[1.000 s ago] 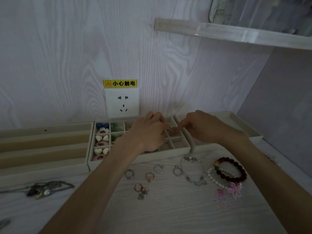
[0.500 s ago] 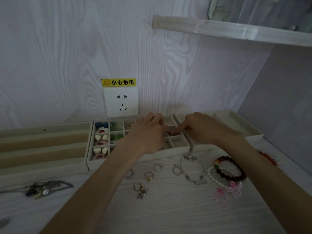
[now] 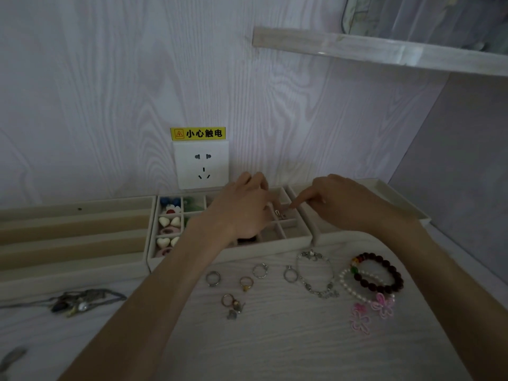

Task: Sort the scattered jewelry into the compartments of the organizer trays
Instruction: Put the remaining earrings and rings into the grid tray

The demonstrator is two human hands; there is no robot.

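Both my hands hover over the right end of the grid organizer tray (image 3: 228, 254). A small silver piece (image 3: 281, 213) sits in a right-hand compartment between them. My right hand (image 3: 346, 204) stretches its index finger and thumb to it and pinches its end. The fingers of my left hand (image 3: 242, 210) bend down beside the piece, their tips hidden. Colored beads and heart charms (image 3: 169, 222) fill the tray's left compartments. On the table in front lie several rings (image 3: 260, 270), a silver bracelet (image 3: 316, 273), a dark bead bracelet (image 3: 382, 273), a pearl bracelet (image 3: 354, 287) and pink flower pieces (image 3: 360, 320).
A long-slot tray (image 3: 74, 232) stands at the left, another tray (image 3: 384, 188) at the right. Tangled necklaces (image 3: 79, 301) lie at the front left. A wall socket (image 3: 202, 165) is behind the trays and a shelf (image 3: 384, 50) hangs above right.
Both hands have stayed over the same right-hand compartment with only small finger movements. The jewelry on the table has not moved.
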